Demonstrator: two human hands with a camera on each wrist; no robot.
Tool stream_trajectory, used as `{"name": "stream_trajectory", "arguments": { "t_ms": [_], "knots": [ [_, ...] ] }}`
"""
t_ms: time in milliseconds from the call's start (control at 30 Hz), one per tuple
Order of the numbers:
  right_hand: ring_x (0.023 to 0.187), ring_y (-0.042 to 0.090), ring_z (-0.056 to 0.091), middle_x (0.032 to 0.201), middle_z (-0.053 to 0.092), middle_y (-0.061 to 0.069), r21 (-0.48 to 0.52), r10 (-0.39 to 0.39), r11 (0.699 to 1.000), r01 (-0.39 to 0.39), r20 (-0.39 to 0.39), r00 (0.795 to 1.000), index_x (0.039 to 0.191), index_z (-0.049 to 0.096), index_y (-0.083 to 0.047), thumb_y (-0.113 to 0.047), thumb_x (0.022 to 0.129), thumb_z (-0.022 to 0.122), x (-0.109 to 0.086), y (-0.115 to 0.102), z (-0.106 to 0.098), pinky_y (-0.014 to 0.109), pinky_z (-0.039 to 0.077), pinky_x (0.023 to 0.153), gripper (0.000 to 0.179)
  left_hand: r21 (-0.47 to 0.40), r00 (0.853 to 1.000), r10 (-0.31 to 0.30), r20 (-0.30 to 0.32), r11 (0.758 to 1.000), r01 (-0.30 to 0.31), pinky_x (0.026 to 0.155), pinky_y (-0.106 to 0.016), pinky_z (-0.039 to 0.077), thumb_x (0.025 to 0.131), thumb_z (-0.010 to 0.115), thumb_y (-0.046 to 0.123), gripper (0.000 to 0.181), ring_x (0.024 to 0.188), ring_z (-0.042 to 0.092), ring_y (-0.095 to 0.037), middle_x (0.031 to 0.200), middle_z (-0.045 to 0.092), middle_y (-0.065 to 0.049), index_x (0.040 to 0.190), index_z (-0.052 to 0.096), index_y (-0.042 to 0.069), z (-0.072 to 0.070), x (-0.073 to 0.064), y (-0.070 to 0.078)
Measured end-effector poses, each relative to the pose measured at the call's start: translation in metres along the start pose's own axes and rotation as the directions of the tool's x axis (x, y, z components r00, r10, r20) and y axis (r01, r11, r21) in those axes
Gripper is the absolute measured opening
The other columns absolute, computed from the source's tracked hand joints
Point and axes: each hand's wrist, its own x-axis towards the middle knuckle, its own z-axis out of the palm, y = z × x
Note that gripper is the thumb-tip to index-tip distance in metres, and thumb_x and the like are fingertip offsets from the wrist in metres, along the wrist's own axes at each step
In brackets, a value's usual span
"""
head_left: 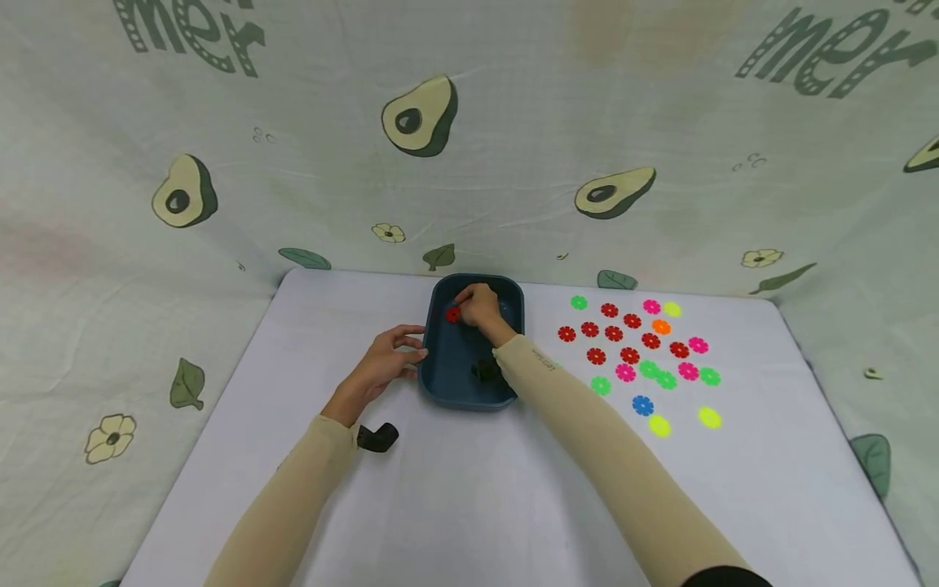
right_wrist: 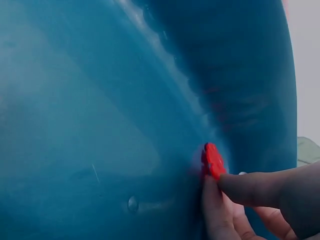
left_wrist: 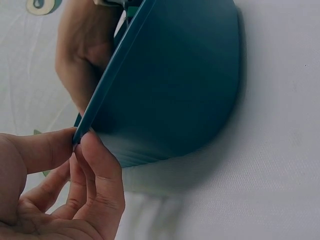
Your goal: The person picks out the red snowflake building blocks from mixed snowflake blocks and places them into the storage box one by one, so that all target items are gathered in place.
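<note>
A dark blue plastic tub with rounded corners stands toward the far side of the table. My left hand is at its left side; in the left wrist view, thumb and fingers pinch the rim. Inside the tub, my right hand reaches down near the far left part. Between its thumb and fingertips it pinches a small red notched disc, held on edge close to where the tub's floor meets its wall. The same red disc shows beside the fingers in the head view.
Many notched discs lie spread right of the tub, such as a red disc, a green disc, a blue disc and a yellow disc. The white table ends at a printed cloth backdrop.
</note>
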Motion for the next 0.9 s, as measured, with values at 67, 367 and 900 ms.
{"name": "stream_trajectory", "arguments": {
  "t_ms": [67, 367, 900],
  "knots": [
    [0.076, 0.019, 0.056, 0.097, 0.073, 0.016, -0.012, 0.0, 1.0, 0.0, -0.001, 1.0, 0.105, 0.079, 0.001, 0.017, 0.086, 0.065, -0.001, 0.001, -0.002, 0.028, 0.047, 0.068, 0.028, -0.001, 1.0, 0.003, 0.003, 1.0, -0.003, 0.069, -0.027, 0.057, 0.104, 0.064, 0.001, 0.051, 0.085, 0.064, -0.014, 0.117, 0.058, -0.012, 0.153, 0.05, 0.002, 0.001, 0.0, 0.0],
    [0.095, 0.027, 0.067, 0.109, 0.072, 0.017, 0.026, -0.032, 0.999, 0.031, 0.037, 0.999, 0.11, 0.076, 0.0, 0.014, 0.091, 0.064, -0.016, -0.002, -0.018, 0.033, 0.054, 0.08, 0.027, 0.009, 1.0, 0.015, 0.012, 1.0, -0.015, 0.069, -0.027, 0.057, 0.104, 0.064, 0.001, 0.052, 0.086, 0.064, -0.014, 0.117, 0.058, -0.012, 0.154, 0.048, 0.001, 0.0, 0.002, -0.003],
    [0.109, 0.035, 0.071, 0.121, 0.071, 0.022, 0.134, -0.206, 0.972, 0.192, 0.104, 0.973, 0.12, 0.07, 0.006, 0.012, 0.095, 0.07, -0.08, 0.022, -0.089, 0.038, 0.059, 0.095, 0.026, 0.022, 1.0, -0.004, 0.028, 1.0, 0.003, 0.07, -0.025, 0.056, 0.106, 0.063, 0.003, 0.056, 0.088, 0.059, -0.012, 0.121, 0.056, -0.01, 0.157, 0.043, 0.001, -0.001, 0.004, -0.003]
  ]
}}
